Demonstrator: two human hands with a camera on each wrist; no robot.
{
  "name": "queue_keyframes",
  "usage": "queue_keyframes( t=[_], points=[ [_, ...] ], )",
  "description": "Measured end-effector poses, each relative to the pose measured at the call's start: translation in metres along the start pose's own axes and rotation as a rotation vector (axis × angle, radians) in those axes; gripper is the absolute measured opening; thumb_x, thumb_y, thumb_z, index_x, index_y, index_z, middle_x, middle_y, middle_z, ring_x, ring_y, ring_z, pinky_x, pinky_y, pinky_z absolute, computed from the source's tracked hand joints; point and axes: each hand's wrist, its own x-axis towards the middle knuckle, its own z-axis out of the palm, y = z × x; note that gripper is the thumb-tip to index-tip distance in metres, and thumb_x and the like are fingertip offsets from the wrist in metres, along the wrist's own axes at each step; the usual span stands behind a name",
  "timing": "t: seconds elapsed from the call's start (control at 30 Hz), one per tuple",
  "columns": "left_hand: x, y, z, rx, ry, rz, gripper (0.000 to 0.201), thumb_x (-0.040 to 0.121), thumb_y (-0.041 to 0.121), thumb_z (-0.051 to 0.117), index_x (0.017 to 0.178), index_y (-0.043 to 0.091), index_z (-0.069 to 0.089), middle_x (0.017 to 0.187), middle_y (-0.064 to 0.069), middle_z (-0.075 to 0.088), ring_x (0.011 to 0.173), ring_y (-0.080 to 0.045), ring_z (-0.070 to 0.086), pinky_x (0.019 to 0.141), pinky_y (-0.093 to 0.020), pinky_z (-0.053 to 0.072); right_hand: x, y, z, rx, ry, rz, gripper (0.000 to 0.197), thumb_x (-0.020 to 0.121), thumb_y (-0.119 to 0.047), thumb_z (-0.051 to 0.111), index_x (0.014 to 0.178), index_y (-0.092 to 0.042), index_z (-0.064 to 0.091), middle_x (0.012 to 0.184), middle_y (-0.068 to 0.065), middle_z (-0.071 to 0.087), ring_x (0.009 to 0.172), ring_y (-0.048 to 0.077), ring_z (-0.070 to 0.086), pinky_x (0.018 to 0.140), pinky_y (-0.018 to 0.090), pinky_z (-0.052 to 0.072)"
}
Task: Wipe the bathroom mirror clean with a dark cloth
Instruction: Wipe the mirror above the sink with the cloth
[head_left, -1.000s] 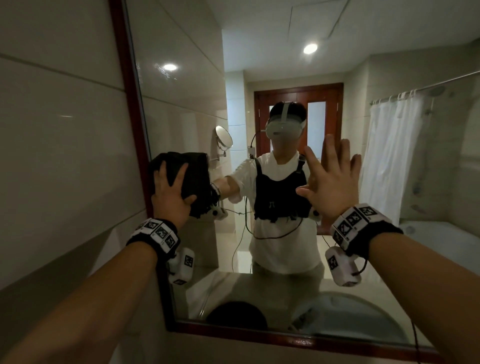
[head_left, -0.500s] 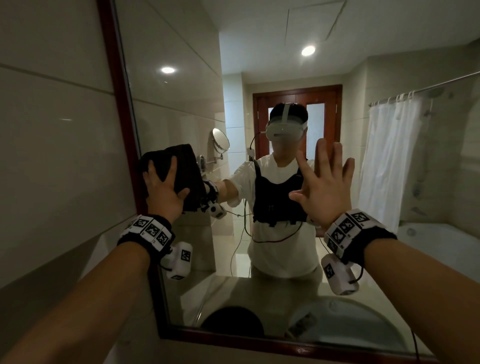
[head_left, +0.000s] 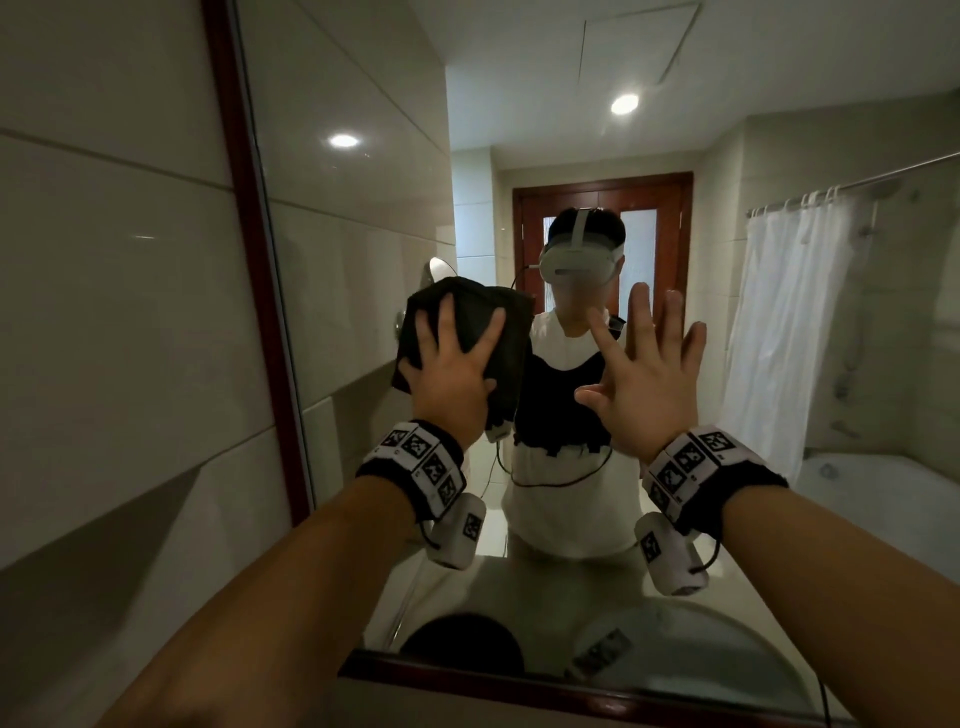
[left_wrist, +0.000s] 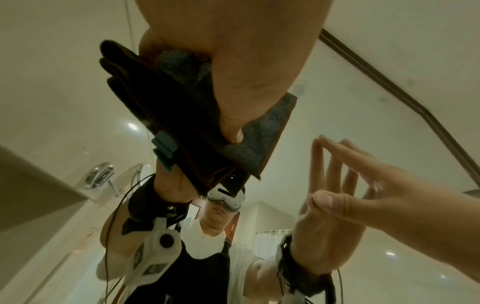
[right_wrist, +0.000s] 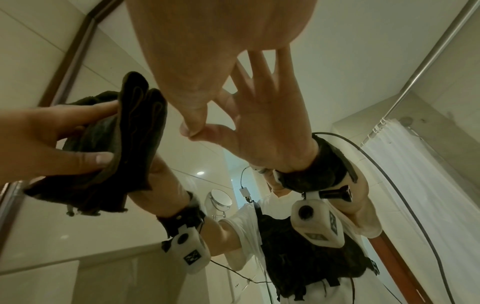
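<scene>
The bathroom mirror (head_left: 363, 208) has a dark red frame (head_left: 244, 260). My left hand (head_left: 452, 374) presses a folded dark cloth (head_left: 483, 322) flat against the glass with straight, spread fingers, a little right of the frame's left side. In the left wrist view the cloth (left_wrist: 259, 139) lies under my thumb and palm (left_wrist: 233, 61). My right hand (head_left: 649, 384) is beside it, fingers spread and straight with their tips on the glass, holding nothing. The right wrist view shows this hand (right_wrist: 202, 61) meeting its reflection, with the cloth (right_wrist: 135, 131) to its left.
A glossy tiled wall (head_left: 104, 312) runs along the left of the mirror. The mirror's lower frame (head_left: 519, 686) is below my forearms. Reflected in the glass are a person in a headset, a white shower curtain (head_left: 789, 332), a wooden door, a bathtub and a round basin.
My left hand has slid the cloth to the right, away from the mirror's left frame and closer to my right hand. The right hand has stayed flat on the glass.
</scene>
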Motion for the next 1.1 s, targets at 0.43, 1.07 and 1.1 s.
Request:
queue_keyframes(
  t=[0.43, 1.07, 1.1],
  points=[
    [0.008, -0.129, -0.02, -0.108, 0.013, -0.258, 0.09, 0.09, 0.029, 0.067, 0.152, 0.048, 0.004, 0.162, -0.003, -0.018, 0.149, -0.036, -0.008, 0.116, -0.059, 0.021, -0.002, -0.003, -0.005, -0.013, 0.019, 0.001, 0.102, 0.08, -0.069, 0.057, 0.154, -0.041, -0.008, 0.163, 0.011, -0.021, 0.148, 0.04, -0.018, 0.116, 0.067, 0.004],
    [0.024, -0.136, -0.037, -0.199, -0.022, -0.358, 0.091, 0.092, 0.029, 0.064, 0.152, 0.046, -0.002, 0.161, -0.007, -0.022, 0.147, -0.041, -0.011, 0.115, -0.058, 0.021, 0.081, 0.002, -0.059, -0.045, -0.042, 0.031, 0.113, 0.071, -0.076, 0.063, 0.154, -0.042, -0.007, 0.162, 0.011, -0.02, 0.146, 0.042, -0.02, 0.114, 0.069, 0.001],
    [0.025, -0.135, -0.036, -0.202, -0.022, -0.367, 0.091, 0.092, 0.029, 0.064, 0.152, 0.047, -0.003, 0.161, -0.007, -0.022, 0.147, -0.04, -0.011, 0.115, -0.06, 0.022, 0.08, 0.003, -0.057, -0.044, -0.043, 0.028, 0.112, 0.072, -0.076, 0.061, 0.154, -0.042, -0.008, 0.162, 0.01, -0.021, 0.146, 0.042, -0.022, 0.114, 0.069, -0.001]
  ],
)
